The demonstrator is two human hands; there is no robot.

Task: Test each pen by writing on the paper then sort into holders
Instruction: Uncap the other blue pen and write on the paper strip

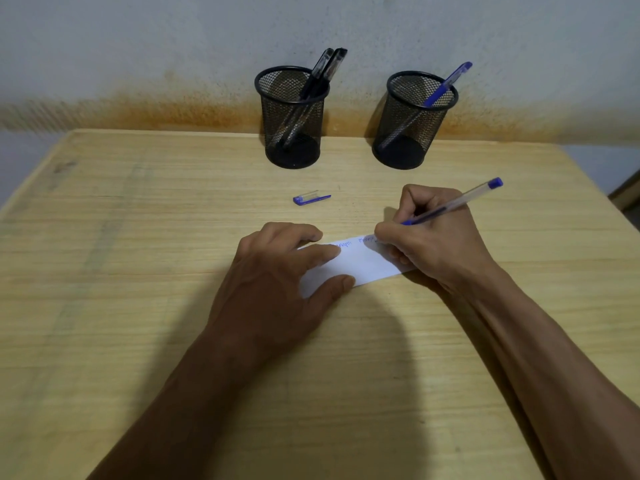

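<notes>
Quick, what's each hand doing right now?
Left hand: open, fingers pressing the paper slip flat.
Right hand: gripping the uncapped blue pen, tip on the slip.

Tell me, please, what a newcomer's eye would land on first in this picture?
Probably the right hand gripping a blue pen and writing on the white paper slip, which the left hand presses flat mid-table. Next, two black mesh holders by the wall, and a blue cap lying loose.

The worktop point(138, 237) is pale matt wood with visible grain. Both pen holders point(292, 116) point(414, 119) are black metal mesh. The blue pen point(460, 200) has a clear glossy plastic barrel; the paper point(360, 263) is smooth, white and matt.
</notes>
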